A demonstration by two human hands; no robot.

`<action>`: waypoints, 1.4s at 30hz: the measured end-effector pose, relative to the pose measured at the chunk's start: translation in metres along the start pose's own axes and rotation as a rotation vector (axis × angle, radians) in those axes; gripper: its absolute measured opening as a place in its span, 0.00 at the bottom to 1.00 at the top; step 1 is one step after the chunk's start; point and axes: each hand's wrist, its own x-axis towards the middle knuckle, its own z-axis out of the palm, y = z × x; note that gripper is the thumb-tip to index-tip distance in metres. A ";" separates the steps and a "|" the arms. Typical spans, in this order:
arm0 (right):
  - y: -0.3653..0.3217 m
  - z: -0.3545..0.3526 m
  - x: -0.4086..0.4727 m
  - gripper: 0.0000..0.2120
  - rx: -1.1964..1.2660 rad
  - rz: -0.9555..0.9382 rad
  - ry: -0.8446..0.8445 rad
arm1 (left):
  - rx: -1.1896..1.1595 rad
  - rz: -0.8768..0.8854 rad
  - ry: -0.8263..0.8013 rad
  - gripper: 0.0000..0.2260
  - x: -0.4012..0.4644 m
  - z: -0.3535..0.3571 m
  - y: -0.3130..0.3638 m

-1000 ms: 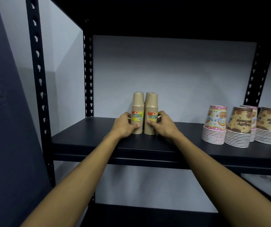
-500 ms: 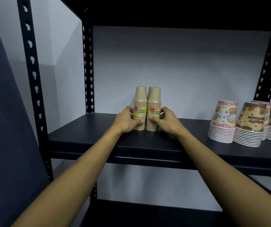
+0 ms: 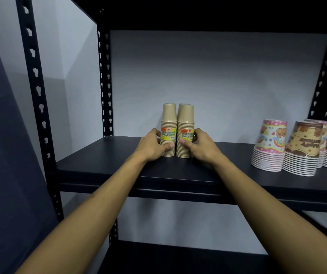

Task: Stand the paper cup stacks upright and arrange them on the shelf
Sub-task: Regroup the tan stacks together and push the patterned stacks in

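Note:
Brown paper cup stacks with yellow labels stand upright, upside down, side by side on the black shelf (image 3: 103, 165). My left hand (image 3: 152, 145) wraps the lower part of the left brown stack (image 3: 169, 123). The right brown stack (image 3: 186, 123) is gripped low down by my right hand (image 3: 200, 145). A third brown stack peeks out behind the right one. The two front stacks touch each other.
Several stacks of printed party cups (image 3: 270, 147) stand upside down at the right end of the shelf. A black slotted upright (image 3: 105, 80) rises at the back left, another upright (image 3: 32, 76) at the front left. A lower shelf (image 3: 178, 260) lies beneath.
The hands and brown stacks keep the same grip and place on the shelf. Only the camera view has shifted slightly.

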 end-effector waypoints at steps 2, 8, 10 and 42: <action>0.001 -0.001 0.000 0.21 -0.008 0.004 0.007 | -0.002 0.005 -0.001 0.26 -0.001 0.001 0.001; -0.001 0.002 0.000 0.21 -0.024 0.000 0.015 | -0.010 0.002 0.005 0.25 -0.002 0.001 0.000; -0.002 0.002 0.000 0.21 -0.021 0.002 0.015 | -0.011 0.002 0.003 0.26 -0.002 0.001 0.001; -0.009 -0.001 -0.006 0.27 0.002 0.056 0.003 | 0.006 0.008 0.032 0.28 -0.005 0.001 0.003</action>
